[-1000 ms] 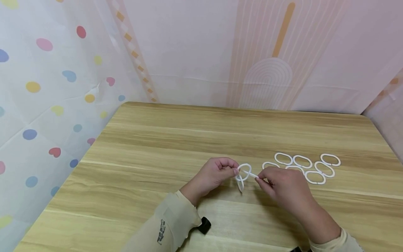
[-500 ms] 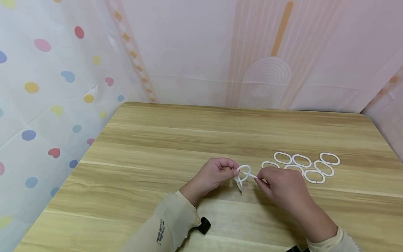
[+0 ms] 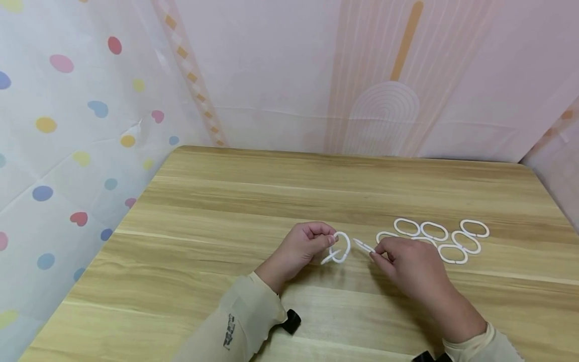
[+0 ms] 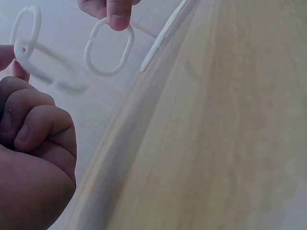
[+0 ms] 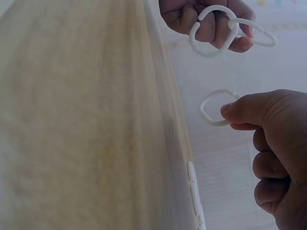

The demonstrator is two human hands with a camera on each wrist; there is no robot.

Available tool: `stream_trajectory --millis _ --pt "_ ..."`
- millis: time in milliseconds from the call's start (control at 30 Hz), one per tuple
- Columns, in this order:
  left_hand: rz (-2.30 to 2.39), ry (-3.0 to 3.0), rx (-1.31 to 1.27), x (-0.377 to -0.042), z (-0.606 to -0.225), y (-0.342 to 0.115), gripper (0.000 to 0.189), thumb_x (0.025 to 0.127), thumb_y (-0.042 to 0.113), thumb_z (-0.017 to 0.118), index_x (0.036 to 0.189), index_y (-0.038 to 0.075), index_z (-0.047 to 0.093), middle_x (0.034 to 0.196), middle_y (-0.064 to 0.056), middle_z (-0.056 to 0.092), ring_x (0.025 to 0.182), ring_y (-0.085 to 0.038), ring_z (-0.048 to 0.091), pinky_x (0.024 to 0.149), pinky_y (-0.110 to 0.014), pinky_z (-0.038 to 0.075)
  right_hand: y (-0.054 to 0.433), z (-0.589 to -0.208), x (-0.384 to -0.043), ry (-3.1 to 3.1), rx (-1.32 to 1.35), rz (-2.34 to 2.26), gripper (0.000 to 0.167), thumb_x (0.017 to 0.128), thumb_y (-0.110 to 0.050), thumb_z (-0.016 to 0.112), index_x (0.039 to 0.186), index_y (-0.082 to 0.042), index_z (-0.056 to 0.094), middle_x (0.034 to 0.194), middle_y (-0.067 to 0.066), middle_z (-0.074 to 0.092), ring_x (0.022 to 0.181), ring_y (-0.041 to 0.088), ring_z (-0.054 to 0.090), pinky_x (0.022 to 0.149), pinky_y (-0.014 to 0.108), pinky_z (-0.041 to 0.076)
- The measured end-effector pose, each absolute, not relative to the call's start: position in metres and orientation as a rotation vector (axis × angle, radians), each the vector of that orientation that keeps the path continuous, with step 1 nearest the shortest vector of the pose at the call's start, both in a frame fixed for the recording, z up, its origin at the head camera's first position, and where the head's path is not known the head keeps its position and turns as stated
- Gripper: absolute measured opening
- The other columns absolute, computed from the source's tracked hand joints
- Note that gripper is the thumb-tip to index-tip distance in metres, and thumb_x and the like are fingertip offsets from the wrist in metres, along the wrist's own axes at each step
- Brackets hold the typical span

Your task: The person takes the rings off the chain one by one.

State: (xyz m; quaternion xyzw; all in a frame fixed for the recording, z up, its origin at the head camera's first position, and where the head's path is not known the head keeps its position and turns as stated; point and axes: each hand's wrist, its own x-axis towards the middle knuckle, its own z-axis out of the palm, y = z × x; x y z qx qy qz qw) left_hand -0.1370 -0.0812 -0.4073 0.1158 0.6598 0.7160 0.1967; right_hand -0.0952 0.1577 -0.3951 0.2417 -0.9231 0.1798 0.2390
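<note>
My left hand (image 3: 300,251) pinches a white oval plastic link (image 3: 349,246) between thumb and fingertips, holding it above the wooden table. A second white link (image 5: 275,41) is hooked through that one and dangles from it. To the right, my right hand (image 3: 416,271) pinches a separate white link (image 3: 363,246) by one end, its free end pointing at the left hand's link across a small gap. In the left wrist view this separate link (image 4: 87,55) shows as an oval with a slit in its side. My right fingertips cover its near end.
Several loose white links (image 3: 454,262) lie flat on the table (image 3: 226,201) beyond and right of my right hand, which partly hides some. A patterned curtain (image 3: 271,75) hangs behind the table's far edge.
The right hand's link, earlier passing through the left hand's link, is now apart from it. My left hand has shifted slightly left, and its dangling link has swung left.
</note>
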Motion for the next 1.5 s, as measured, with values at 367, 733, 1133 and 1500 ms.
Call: stream_trajectory --millis 367,733,1133,1500 --pt "1.987 1.855 0.319 -0.135 -0.404 -0.081 0.023 0.093 0.005 0.062 0.101 -0.016 0.062 0.074 0.007 0.060 0.057 -0.003 0.041 0.049 -0.018 0.035 0.158 -0.396 -0.096 -2.545 0.633 0.542 0.022 0.077 -0.018 0.085 0.070 -0.029 0.067 0.055 -0.023 0.040 0.050 -0.003 0.036 0.045 0.023 0.030" --pt "1.983 1.883 0.359 -0.136 -0.406 -0.081 0.021 0.093 0.005 0.062 0.100 -0.015 0.063 0.077 0.007 0.061 0.056 -0.004 0.036 0.049 -0.019 0.030 0.162 -0.391 -0.094 -2.594 0.547 0.634 0.018 0.079 -0.017 0.084 0.074 -0.025 0.070 0.058 -0.020 0.044 0.052 0.001 0.040 0.048 0.026 0.034" --pt "1.987 1.873 0.344 -0.138 -0.409 -0.082 0.018 0.092 0.005 0.063 0.098 -0.012 0.065 0.080 0.005 0.064 0.066 -0.004 0.044 0.057 -0.017 0.037 0.179 -0.386 -0.103 -2.619 0.254 0.833 0.007 0.086 -0.017 0.080 0.081 -0.014 0.075 0.058 -0.010 0.052 0.053 0.006 0.041 0.048 0.027 0.034" --pt "1.992 1.831 0.323 -0.136 -0.409 -0.084 0.017 0.094 0.004 0.062 0.100 -0.012 0.064 0.078 0.005 0.062 0.062 -0.003 0.044 0.054 -0.017 0.039 0.204 -0.384 -0.112 -2.736 0.010 0.916 0.019 0.095 -0.026 0.070 0.094 -0.008 0.077 0.066 -0.002 0.061 0.054 0.011 0.045 0.048 0.030 0.034"
